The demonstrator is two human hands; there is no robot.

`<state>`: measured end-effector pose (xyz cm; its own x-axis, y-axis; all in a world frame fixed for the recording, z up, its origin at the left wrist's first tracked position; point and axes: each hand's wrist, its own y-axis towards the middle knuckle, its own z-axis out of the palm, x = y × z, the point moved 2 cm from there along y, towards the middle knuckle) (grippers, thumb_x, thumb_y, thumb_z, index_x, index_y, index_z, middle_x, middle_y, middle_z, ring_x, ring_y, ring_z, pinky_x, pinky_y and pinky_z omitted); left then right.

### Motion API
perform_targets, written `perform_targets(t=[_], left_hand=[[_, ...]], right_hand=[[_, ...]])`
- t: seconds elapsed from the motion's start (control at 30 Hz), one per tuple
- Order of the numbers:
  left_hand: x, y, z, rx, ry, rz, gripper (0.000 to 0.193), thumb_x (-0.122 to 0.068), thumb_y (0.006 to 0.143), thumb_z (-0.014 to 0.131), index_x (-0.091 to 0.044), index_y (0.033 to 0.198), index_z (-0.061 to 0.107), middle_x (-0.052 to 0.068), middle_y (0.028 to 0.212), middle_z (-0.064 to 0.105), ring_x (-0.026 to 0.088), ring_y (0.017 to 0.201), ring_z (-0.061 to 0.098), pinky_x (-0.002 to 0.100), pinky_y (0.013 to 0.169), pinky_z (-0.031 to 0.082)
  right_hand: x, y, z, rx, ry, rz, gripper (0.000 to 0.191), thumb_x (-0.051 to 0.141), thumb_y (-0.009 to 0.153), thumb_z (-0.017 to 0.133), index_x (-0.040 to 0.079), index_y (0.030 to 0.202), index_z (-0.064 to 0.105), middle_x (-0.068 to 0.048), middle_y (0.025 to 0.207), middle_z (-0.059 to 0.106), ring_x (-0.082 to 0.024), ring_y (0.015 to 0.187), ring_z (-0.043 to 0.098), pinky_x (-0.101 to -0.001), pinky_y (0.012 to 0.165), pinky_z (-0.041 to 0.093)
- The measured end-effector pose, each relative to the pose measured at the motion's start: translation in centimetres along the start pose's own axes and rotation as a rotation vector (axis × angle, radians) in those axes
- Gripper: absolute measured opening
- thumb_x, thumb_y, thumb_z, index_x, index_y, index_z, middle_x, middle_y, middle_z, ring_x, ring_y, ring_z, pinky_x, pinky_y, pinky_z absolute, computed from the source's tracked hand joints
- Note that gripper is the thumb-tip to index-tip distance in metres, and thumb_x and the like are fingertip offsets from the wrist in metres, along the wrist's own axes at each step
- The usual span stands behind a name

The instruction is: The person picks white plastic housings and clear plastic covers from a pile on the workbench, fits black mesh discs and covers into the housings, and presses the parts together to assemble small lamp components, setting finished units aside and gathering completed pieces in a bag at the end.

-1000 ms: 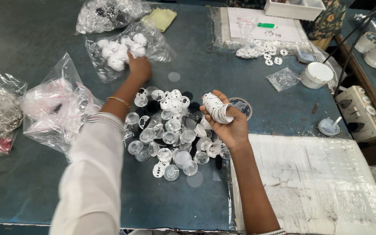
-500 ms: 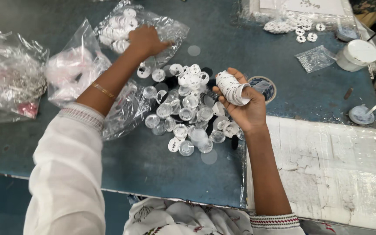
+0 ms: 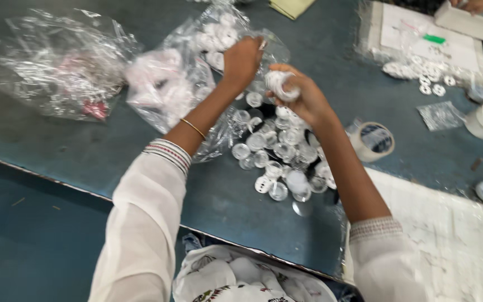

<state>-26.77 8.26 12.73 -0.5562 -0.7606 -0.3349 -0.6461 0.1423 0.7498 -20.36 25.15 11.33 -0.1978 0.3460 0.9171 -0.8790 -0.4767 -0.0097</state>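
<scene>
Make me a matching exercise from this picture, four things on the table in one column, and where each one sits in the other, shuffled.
Things:
1. roll of tape
2. stack of white discs
3. clear bag of white pieces
4. pile of loose discs

Places:
A. gripped in the right hand
B. on the table below both hands
C. held at its edge by the left hand
D. just right of the right forearm

Pairs: 1-D, 2-A, 3-C, 4-B

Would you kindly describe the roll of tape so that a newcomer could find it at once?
On the blue-grey table, look just right of the heap of small white discs, beside the right forearm. The roll of tape lies flat there, a larger hollow ring with a dark centre, unlike the small discs.
</scene>
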Motion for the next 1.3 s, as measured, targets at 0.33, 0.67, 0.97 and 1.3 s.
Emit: perform_targets(t=[0.33,0.67,0.97,1.3], left_hand=[[0.4,-2.4,-5.1,0.072,-0.103,-0.203,0.025,-0.031,0.105,0.052,-0.016,0.112,0.071,0.015,0.090,0.071,0.037,0.080,0.071,0.050,0.071,0.056],[-3.6,-17.8,-12.3,0.285,-0.448,-0.252,0.029,-0.014,0.096,0.066,-0.012,0.125,0.072,0.013,0.085,0.062,0.028,0.075,0.064,0.039,0.068,0.051],[-1.9,-27.0,-19.8,0.399,-0.498,-0.746,0.027,-0.007,0.096,0.065,-0.015,0.119,0.078,0.010,0.072,0.065,0.012,0.061,0.053,0.029,0.057,0.046],[-5.8,-15.9,-9.1,0.383,-0.639,-0.148,0.023,-0.015,0.099,0.063,-0.006,0.120,0.068,0.013,0.107,0.062,0.028,0.098,0.069,0.039,0.084,0.057]], right_hand=[[-0.9,15.3,4.7,-0.121,-0.303,-0.058,0.036,0.032,0.097,0.056,0.007,0.122,0.064,-0.007,0.110,0.070,-0.020,0.093,0.070,-0.0398,0.075,0.058],[-1.6,16.4,3.9,-0.044,-1.078,-0.064,0.029,0.014,0.092,0.066,0.005,0.119,0.072,-0.011,0.106,0.074,-0.021,0.089,0.072,-0.0364,0.077,0.058],[6.0,4.2,-5.5,0.063,-1.197,0.142,0.027,0.003,0.094,0.058,0.003,0.114,0.076,-0.008,0.106,0.078,-0.017,0.089,0.077,-0.0307,0.079,0.063],[-0.9,-0.3,-6.8,-0.112,-1.560,-0.040,0.035,0.024,0.100,0.067,0.010,0.132,0.068,-0.013,0.116,0.073,-0.032,0.100,0.071,-0.0441,0.088,0.056]])
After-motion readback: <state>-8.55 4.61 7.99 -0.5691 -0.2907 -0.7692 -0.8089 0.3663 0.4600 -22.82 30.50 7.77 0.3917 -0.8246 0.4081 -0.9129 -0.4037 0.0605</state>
